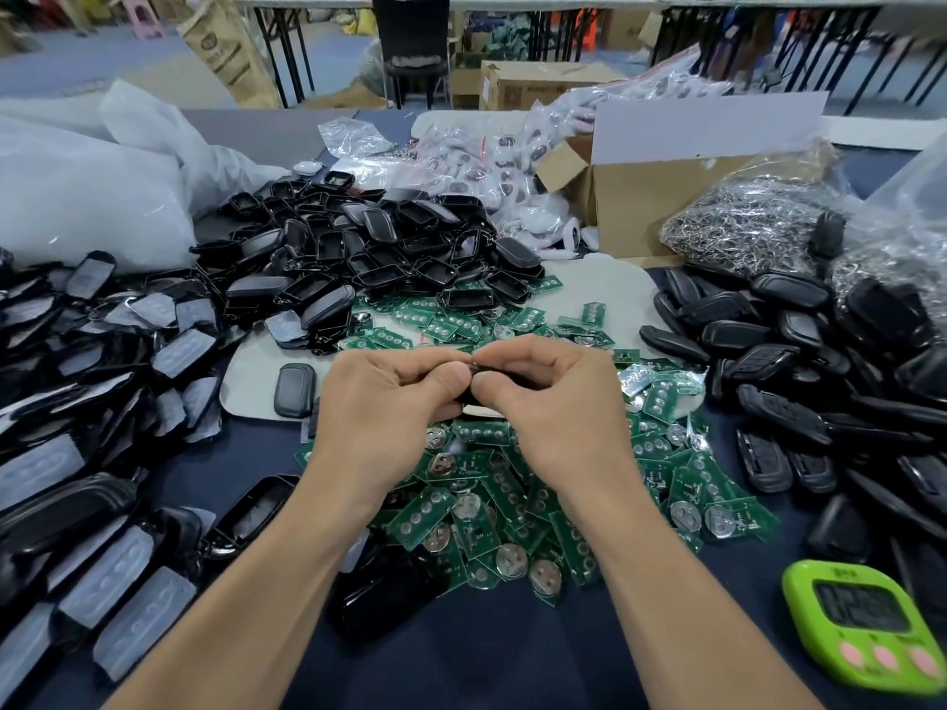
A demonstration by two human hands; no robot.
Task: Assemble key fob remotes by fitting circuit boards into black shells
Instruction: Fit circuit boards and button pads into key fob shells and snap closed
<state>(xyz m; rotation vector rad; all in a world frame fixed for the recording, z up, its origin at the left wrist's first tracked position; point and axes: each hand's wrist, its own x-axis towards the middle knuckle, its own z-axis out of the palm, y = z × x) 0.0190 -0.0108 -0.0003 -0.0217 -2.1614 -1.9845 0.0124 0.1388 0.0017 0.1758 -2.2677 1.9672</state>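
Observation:
My left hand (389, 402) and my right hand (548, 397) meet at the centre of the table, fingers curled, thumbs pressed together on a black key fob shell (499, 370) held between them. Most of the shell is hidden by my fingers. Under my hands lies a heap of green circuit boards (502, 509) with round silver battery clips. A pile of empty black shells (389, 248) sits behind them. One closed black fob (294, 389) lies on a pale sheet to the left of my left hand.
Black shell halves with translucent button pads (118, 571) cover the left side. More black fob covers (799, 361) are heaped at the right. A green timer (866, 625) sits at front right. A bag of metal key rings (743, 222) and a cardboard box (640, 197) stand behind.

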